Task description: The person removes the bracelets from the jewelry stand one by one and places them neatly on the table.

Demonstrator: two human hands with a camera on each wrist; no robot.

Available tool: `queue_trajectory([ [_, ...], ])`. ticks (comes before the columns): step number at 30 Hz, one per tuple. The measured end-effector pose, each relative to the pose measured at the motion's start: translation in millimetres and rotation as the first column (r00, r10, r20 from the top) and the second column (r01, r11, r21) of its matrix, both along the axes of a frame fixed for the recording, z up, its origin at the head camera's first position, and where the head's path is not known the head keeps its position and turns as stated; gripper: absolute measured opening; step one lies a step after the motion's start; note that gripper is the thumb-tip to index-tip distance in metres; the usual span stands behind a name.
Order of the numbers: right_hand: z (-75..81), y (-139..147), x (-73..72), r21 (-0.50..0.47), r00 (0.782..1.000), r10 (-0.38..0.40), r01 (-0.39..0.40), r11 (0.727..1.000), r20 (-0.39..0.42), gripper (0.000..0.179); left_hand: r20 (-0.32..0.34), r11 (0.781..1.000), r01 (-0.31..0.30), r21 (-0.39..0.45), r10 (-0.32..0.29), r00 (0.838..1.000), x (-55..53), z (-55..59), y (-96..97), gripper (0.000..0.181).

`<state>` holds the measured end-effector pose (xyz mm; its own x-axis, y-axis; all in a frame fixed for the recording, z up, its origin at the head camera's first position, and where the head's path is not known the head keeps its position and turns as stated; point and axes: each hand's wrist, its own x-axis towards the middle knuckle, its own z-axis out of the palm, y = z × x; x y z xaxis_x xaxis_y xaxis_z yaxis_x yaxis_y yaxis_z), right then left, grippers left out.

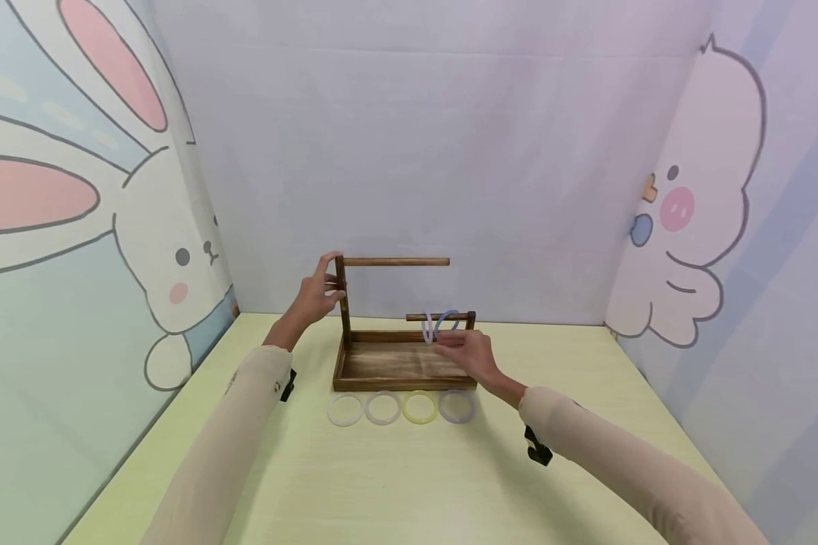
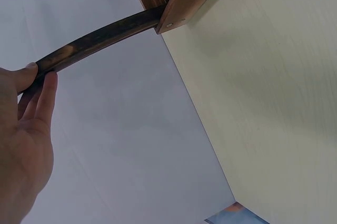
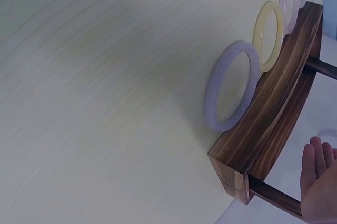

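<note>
A dark wooden display stand [image 1: 405, 384] stands at the far side of the table. My left hand [image 1: 319, 294] grips its tall left post [image 2: 100, 39] near the top, thumb on one side and fingers on the other. At the stand's right, a pale lilac bangle [image 1: 427, 328] hangs on the short lower rod [image 1: 416, 317]. Beside it a blue bangle [image 1: 448, 316] sits tilted around the same rod, its lower edge pinched at the fingertips of my right hand [image 1: 469, 353]. In the right wrist view the right hand [image 3: 321, 187] shows its fingers extended, and its grip is mostly hidden.
Along the stand's front lie a whitish bangle [image 1: 344, 410], a pale pinkish bangle [image 1: 383, 408], a yellow bangle [image 1: 419, 407] and a purple bangle [image 1: 457, 406]. A long upper rod [image 1: 395, 262] juts rightward from the tall post. Cartoon-printed cloth walls surround the table [image 1: 354, 484].
</note>
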<state>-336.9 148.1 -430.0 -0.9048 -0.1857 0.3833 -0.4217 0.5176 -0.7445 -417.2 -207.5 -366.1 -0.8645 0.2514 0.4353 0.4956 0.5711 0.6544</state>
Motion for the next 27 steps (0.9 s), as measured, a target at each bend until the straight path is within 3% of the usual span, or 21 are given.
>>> queue_trajectory([
  [18,-6.2,-17.6,-7.8,-0.004,0.995,-0.087,0.087,0.996,-0.038,0.023,0.009,1.000,-0.008,0.000,0.008,1.000,-1.4,1.8,3.4,0.082],
  [27,-9.7,-28.3,-8.3,-0.051,0.994,-0.068,0.063,0.997,-0.086,0.014,0.018,1.000,-0.027,-0.006,0.027,0.999,-0.7,0.2,0.4,0.084],
])
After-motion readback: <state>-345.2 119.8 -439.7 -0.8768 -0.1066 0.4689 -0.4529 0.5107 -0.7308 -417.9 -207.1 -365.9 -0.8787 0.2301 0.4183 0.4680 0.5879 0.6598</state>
